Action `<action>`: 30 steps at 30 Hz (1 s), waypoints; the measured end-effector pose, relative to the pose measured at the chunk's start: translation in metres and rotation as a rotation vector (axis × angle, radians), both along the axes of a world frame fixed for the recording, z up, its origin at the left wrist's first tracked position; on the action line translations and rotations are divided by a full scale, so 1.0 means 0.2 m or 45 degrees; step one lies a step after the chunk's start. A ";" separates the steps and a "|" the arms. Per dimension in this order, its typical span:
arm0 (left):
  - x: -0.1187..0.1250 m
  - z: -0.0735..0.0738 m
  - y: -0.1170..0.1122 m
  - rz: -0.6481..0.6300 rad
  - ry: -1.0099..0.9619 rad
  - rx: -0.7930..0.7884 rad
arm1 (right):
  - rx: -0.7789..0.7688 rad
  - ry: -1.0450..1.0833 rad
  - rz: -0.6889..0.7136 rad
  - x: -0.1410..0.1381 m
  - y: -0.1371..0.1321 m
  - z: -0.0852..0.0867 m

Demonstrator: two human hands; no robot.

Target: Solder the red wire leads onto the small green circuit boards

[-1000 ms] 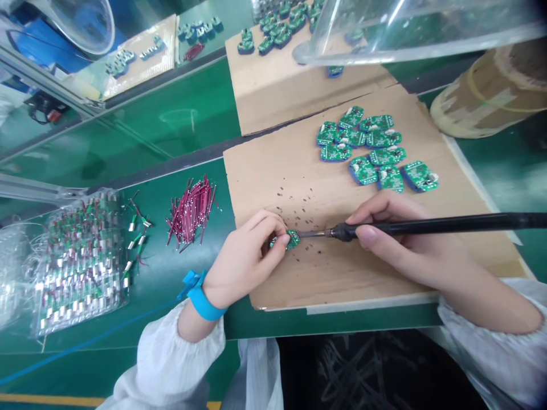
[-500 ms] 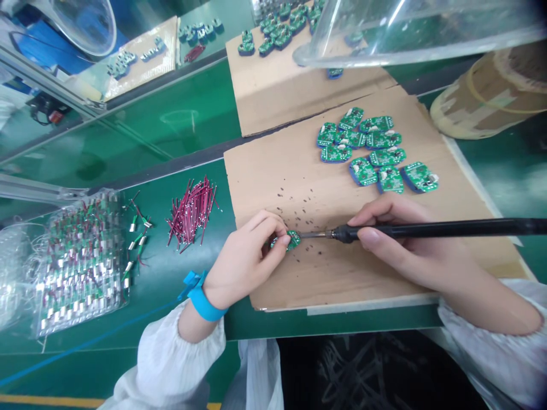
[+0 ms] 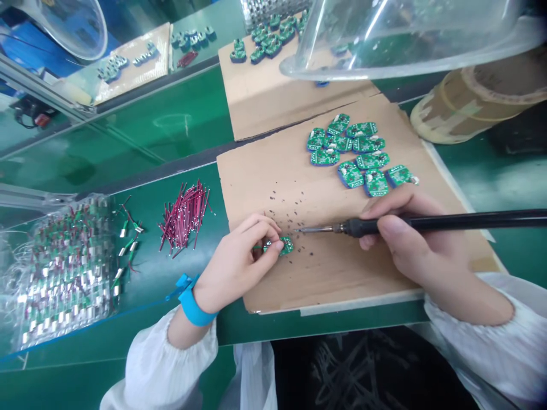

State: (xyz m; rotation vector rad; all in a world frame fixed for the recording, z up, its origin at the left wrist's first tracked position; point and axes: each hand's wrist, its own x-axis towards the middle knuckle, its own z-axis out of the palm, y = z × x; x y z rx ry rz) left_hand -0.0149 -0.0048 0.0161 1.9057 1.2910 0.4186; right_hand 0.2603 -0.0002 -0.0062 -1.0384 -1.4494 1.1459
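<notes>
Far left on the green tabletop (image 3: 171,119), a clear plastic bag (image 3: 64,273) holds many wired circuit boards, with a few loose wired components (image 3: 128,236) just beside it. To their right lies a bundle of red wires (image 3: 183,216) with bare tips.

The left hand (image 3: 235,267), with a blue wristband (image 3: 192,307), is closed, pinching a small green circuit board (image 3: 285,245) between thumb and fingers. The board sits just above a cardboard sheet (image 3: 265,188) marked with dark specks (image 3: 282,210).

The principal change is at the joint area: the tip of the soldering iron (image 3: 316,229) has lifted from the board and now stands just clear of it. The right hand (image 3: 419,245) remains closed around the black iron handle in a pen grip.

Further right, finished-looking green boards (image 3: 359,159) lie clustered on the cardboard. Beyond them are a clear plastic cover (image 3: 384,40) and a tan tape roll (image 3: 461,108).
</notes>
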 end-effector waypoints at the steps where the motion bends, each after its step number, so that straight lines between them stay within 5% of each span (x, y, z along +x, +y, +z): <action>1: 0.00 0.00 0.00 0.005 0.005 -0.003 | 0.008 -0.036 0.037 0.01 0.00 0.00; 7: 0.00 0.00 0.00 -0.001 0.009 -0.010 | 0.008 -0.196 0.195 0.03 0.00 -0.03; 30: -0.01 0.01 0.00 -0.073 0.027 0.002 | 0.019 -0.209 0.209 0.04 0.01 -0.04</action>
